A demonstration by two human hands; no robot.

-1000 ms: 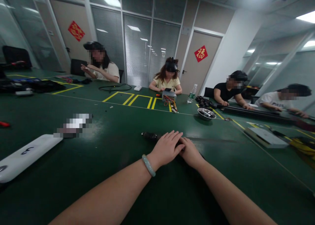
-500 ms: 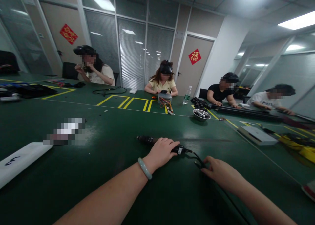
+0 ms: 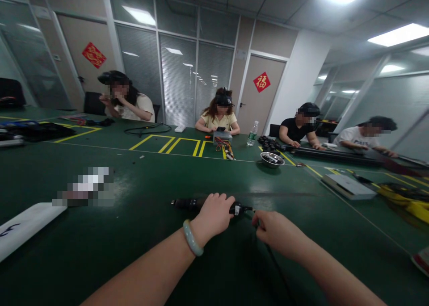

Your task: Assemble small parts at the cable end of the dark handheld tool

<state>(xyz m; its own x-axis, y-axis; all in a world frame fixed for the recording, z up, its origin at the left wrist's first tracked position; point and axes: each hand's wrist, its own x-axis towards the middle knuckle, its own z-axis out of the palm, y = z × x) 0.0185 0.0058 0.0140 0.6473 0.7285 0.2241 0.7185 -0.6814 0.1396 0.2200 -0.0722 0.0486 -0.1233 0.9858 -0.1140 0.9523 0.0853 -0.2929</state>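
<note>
A dark, stick-shaped electric screwdriver lies across the green table, its tip toward the left. My left hand, with a pale bangle at the wrist, is wrapped over its body from above. Just right of the tool's tail end, my right hand pinches a black cable. That cable trails down toward the near edge of the view. The cable end is mostly covered by my right fingers, so I cannot tell whether it touches the tail.
A long white object lies at the left. Beyond my hands are a metal bowl of small parts, a water bottle and a wired metal box. A flat grey box sits to the right. Several people work across the table.
My right hand has moved left with the cable, close up to the screwdriver's tail. The screwdriver and my left hand sit slightly farther left; the view has tilted a little.
</note>
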